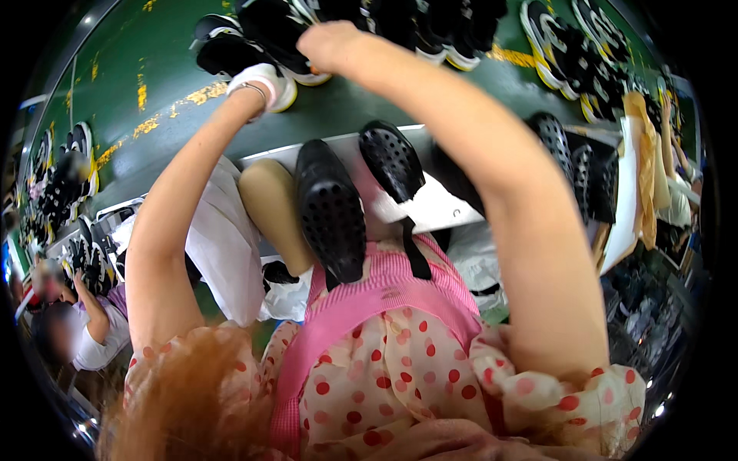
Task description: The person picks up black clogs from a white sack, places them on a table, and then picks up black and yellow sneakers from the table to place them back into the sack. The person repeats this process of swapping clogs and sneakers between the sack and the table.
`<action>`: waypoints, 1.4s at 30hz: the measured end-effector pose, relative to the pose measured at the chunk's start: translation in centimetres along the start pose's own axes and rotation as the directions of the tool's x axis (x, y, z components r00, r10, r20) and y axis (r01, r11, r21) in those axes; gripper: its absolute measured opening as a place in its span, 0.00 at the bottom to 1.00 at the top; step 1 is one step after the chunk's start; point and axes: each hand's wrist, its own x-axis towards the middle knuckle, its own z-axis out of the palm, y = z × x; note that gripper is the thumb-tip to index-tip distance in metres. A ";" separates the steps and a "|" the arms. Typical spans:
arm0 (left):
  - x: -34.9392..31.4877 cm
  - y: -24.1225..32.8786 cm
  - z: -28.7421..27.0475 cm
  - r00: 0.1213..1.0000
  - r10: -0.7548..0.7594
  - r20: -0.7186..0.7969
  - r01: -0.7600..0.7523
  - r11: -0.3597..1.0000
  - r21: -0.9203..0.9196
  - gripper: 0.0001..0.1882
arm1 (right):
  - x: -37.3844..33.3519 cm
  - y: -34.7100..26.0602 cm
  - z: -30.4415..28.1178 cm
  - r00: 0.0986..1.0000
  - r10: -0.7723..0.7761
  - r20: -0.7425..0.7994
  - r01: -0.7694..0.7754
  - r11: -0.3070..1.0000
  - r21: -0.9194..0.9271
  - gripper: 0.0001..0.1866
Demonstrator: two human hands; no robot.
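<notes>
At the far side of the green surface, my left hand [260,80], in a white glove, is closed against a black sneaker [269,37] with a white and yellow sole. Its fingers are mostly hidden by the shoe. My bare right hand [329,44] is curled at the other side of the same sneaker. A small orange spot shows under its fingers, and what they hold is hidden. Another black sneaker [217,38] lies left of my left hand. Nearer to me, between my forearms, are black shoe-shaped forms with pitted undersides, a large one [330,203] and a smaller one [390,157].
A beige shoe-shaped form [270,201] leans beside the large black one. A row of black sneakers [430,27] continues to the right. More pitted black forms [552,138] lie beyond my right forearm. Another person [100,330] sits at far left. White sheets [434,206] lie near my apron.
</notes>
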 end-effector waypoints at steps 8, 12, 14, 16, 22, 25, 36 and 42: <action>-1.3 -5.1 0.0 0.992 0.074 0.099 -0.070 0.997 -0.044 0.33 | -28.0 3.6 -8.6 0.766 -0.026 -0.643 -0.032 0.996 -0.079 0.12; -6.1 -6.5 -0.9 0.945 0.123 -0.304 -0.128 0.992 0.001 0.27 | -39.9 4.7 -4.8 0.638 0.559 -0.530 -0.311 0.816 0.487 0.13; -7.2 -6.3 -1.8 0.924 0.193 -0.331 -0.211 0.977 -0.021 0.25 | -44.8 6.7 -2.5 0.403 0.785 -0.471 -0.452 0.618 0.644 0.14; -9.6 -4.8 -2.4 0.891 0.190 -0.412 -0.249 0.964 -0.093 0.25 | -49.1 9.1 1.1 0.314 0.837 -0.448 -0.570 0.544 0.616 0.15; -13.2 -5.0 -1.7 0.863 0.152 -0.482 -0.299 0.923 -0.242 0.23 | -49.6 10.7 9.9 0.386 0.824 -0.414 -0.725 0.548 0.416 0.31; -14.3 -4.9 -1.2 0.871 0.151 -0.468 -0.303 0.914 -0.269 0.23 | -48.2 10.9 11.3 0.385 0.840 -0.384 -0.766 0.522 0.375 0.30; -15.2 -6.4 -2.7 0.899 0.235 -0.370 -0.302 0.944 -0.133 0.24 | -48.0 8.9 -3.8 0.439 0.739 -0.511 -0.500 0.673 0.545 0.23; -12.3 -8.7 -0.8 0.961 0.217 -0.173 -0.246 0.955 -0.167 0.29 | -20.3 -0.9 -9.5 0.877 0.011 -0.480 0.166 0.932 0.324 0.16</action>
